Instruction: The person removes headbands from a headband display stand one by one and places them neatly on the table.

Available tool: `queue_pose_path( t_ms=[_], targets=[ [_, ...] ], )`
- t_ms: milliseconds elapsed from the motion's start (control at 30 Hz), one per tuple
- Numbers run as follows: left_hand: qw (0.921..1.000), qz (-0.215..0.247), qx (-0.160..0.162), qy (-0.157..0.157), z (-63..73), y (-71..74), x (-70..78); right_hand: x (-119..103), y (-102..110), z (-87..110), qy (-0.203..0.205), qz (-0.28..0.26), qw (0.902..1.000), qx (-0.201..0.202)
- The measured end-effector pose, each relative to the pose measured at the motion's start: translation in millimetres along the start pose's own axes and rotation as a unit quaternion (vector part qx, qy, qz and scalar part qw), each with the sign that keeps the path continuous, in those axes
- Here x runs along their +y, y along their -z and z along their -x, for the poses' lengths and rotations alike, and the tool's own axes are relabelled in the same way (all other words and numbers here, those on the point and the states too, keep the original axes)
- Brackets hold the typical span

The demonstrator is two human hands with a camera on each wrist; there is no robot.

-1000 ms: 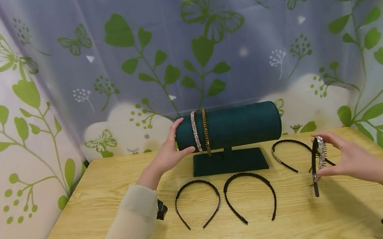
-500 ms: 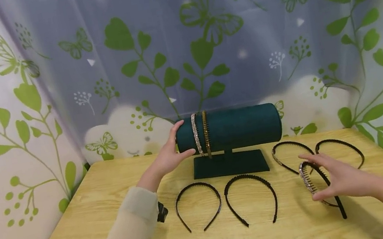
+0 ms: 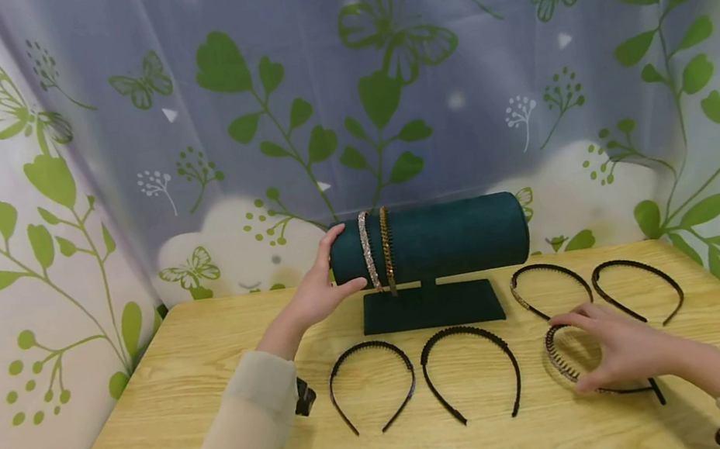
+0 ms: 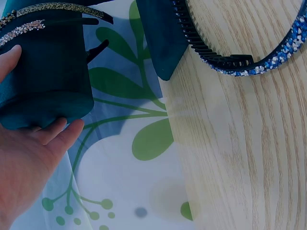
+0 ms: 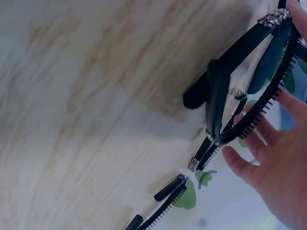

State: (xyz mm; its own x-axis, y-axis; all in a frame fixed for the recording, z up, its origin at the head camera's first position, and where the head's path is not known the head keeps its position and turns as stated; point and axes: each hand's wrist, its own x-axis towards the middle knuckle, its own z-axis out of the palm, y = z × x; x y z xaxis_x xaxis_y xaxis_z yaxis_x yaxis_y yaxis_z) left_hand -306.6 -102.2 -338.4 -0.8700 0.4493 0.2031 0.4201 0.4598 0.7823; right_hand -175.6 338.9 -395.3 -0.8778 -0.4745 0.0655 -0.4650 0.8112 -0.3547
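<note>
My left hand (image 3: 315, 286) grips the left end of a dark green padded headband display stand (image 3: 461, 236), thumb in front and fingers over the end. Around its roller sit a silver glittery headband (image 3: 368, 253) and a gold one (image 3: 389, 251). At the right, low over the table, my right hand (image 3: 627, 345) holds a toothed headband (image 3: 560, 359) by its curve. In the right wrist view this headband (image 5: 261, 103) is black with small teeth, and a sparkly patch shows above. The left wrist view shows the left hand (image 4: 33, 155) against the roller's end.
Two headbands (image 3: 367, 346) (image 3: 464, 329) lie in front of the stand; the left one has blue and white stones (image 4: 283, 55). Two more headbands (image 3: 547, 267) (image 3: 635, 263) lie behind the right hand. A patterned curtain (image 3: 291, 149) hangs behind the wooden table (image 3: 232, 402).
My right hand has brought the headband left and toward the table's front, turning and lowering it. Another headband behind it has come into fuller view. The left hand stays on the stand.
</note>
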Motion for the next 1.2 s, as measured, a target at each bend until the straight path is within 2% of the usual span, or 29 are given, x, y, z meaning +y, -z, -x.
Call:
queue_pose_path(
  t_ms=[200,400,633,900,1033,1133,1200],
  targets=[
    [1.0,-0.001,0.005,-0.007,-1.7,1.3,1.5,-3.6,-4.7,-6.0,-0.048,0.033,0.998,-0.024],
    [1.0,0.0,-0.002,0.001,-1.3,-0.4,1.4,-6.4,-12.3,-6.2,-0.078,0.023,0.9956,-0.047],
    [0.9999,0.008,0.0,-0.007,-0.8,-0.3,2.3,-9.5,-14.4,-7.3,-0.072,0.064,0.9944,-0.043],
    [0.9999,0.003,0.002,-0.01,-2.1,1.3,-0.7,-16.3,-9.8,-12.8,-0.116,0.119,0.9857,-0.03],
    [1.0,0.003,0.001,-0.009,-1.7,0.7,-2.2,-13.3,1.1,-7.4,-0.117,0.09,0.9891,0.0],
    [1.0,0.006,0.0,-0.007,-1.2,0.3,-2.2,-2.0,14.3,2.6,-0.098,0.02,0.9949,0.01],
    [0.9999,0.008,0.001,-0.007,-0.9,0.3,-1.8,10.0,22.6,11.9,-0.07,-0.032,0.9971,0.002]
  ],
)
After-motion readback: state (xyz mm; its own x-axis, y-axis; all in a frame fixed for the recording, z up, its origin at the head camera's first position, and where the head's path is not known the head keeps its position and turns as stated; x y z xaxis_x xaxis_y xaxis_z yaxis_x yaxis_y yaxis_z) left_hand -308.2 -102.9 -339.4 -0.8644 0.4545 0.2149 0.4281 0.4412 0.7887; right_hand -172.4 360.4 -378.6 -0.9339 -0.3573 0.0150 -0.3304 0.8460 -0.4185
